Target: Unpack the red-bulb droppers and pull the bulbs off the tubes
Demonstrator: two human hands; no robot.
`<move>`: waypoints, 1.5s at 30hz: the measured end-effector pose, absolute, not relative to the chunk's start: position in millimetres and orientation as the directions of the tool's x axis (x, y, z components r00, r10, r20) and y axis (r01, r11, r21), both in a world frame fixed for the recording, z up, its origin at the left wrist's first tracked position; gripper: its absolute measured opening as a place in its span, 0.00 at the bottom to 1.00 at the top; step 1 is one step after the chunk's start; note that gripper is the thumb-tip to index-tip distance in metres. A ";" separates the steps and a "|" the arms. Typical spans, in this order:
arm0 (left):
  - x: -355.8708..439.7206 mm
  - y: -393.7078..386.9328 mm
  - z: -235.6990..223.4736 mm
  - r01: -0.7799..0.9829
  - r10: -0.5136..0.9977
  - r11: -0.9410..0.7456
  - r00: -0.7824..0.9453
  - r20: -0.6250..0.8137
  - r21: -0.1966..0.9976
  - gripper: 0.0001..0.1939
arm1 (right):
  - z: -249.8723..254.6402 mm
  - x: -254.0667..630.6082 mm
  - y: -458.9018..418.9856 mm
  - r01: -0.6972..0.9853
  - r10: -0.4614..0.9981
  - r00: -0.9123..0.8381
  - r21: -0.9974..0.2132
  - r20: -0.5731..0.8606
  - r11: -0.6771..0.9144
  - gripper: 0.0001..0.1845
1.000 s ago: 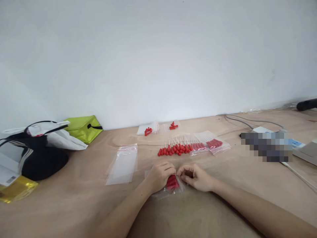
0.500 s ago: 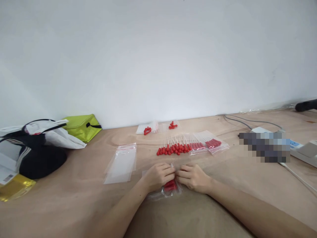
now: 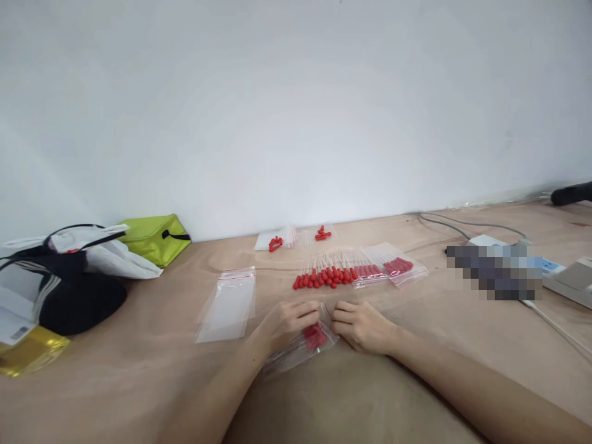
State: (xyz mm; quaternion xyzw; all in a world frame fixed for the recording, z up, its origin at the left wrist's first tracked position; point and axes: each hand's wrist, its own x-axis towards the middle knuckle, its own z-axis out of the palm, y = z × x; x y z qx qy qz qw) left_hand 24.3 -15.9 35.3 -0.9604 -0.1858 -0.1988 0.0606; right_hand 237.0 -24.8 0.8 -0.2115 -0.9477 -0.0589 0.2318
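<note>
A clear zip bag (image 3: 296,359) with red-tipped sticks (image 3: 315,336) inside lies tilted between my hands at the table's near side. My left hand (image 3: 289,324) is closed on the bag's left part, fingers over the sticks. At the zip edge on the right, my right hand (image 3: 363,327) pinches the bag with curled fingers. Just beyond my hands is a row of loose red-tipped sticks (image 3: 324,277). Filled zip bags (image 3: 396,267) adjoin the row's right end. Flat zip bags (image 3: 227,308) without sticks lie to the left of my left hand.
Along the wall sit more bags and red pieces (image 3: 275,243). At left are a black cap (image 3: 81,302), a white bag (image 3: 123,259), a lime-green pouch (image 3: 155,243) and a yellow packet (image 3: 37,351). A power strip (image 3: 571,277) and cables (image 3: 448,225) occupy the right.
My right hand has closed from a loose curl onto the bag's edge. The bag has turned, its red ends shifting slightly, and my left hand has moved a little left.
</note>
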 end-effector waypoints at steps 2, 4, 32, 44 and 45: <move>21.0 -23.8 35.2 0.459 0.443 -0.884 0.762 0.472 0.088 0.12 | 3.8 239.0 -25.8 0.437 0.444 -0.772 -0.127 0.456 0.891 0.07; 15.0 -36.6 32.9 0.538 0.564 -0.817 0.669 0.483 0.209 0.10 | 6.0 239.8 -26.7 0.410 0.513 -0.738 -0.311 0.439 0.857 0.07; -1.9 -63.1 26.9 0.640 0.800 -0.575 0.570 0.187 0.511 0.23 | 8.1 215.6 -31.1 0.429 0.880 -0.445 -0.822 0.168 0.374 0.19; -7.3 -57.7 18.9 0.576 0.758 -0.628 0.605 0.244 0.523 0.21 | 8.3 217.0 -34.6 0.397 0.792 -0.520 -0.730 0.322 0.557 0.12; -7.4 -57.9 18.8 0.580 0.763 -0.621 0.600 0.239 0.526 0.21 | 8.2 217.2 -34.9 0.401 0.787 -0.524 -0.721 0.324 0.565 0.11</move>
